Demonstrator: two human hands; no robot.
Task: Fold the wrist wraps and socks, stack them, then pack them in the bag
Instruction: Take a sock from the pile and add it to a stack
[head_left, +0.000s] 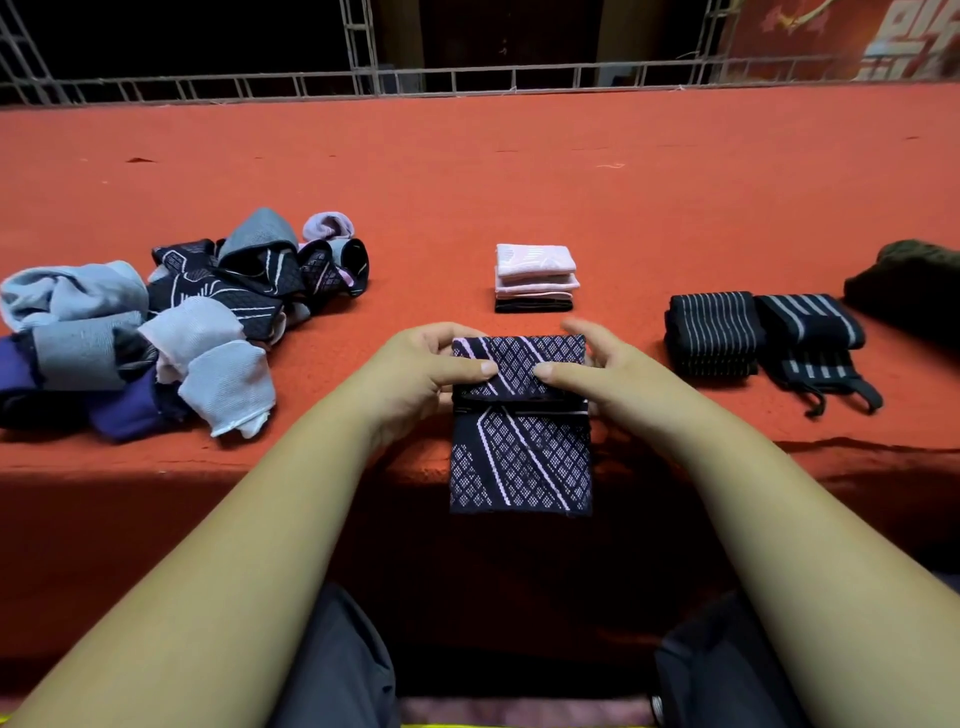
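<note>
Sock (519, 452) of dark diamond pattern lies across the bench's (467, 182) near edge, lower half hanging over. We pinch its folded upper flap from both sides, left hand (415, 374) and right hand (608, 374), thumbs nearly meeting. Folded stack (535, 275) sits just behind.

An orange-red carpeted surface (467, 171) fills the middle of the frame, its front edge dropping into shadow lower down. Along the top runs a metal lattice rail (467, 78). In the upper right hangs a red banner (831, 36), perhaps lettered. Grey trousers (337, 665) show at the bottom.
</note>
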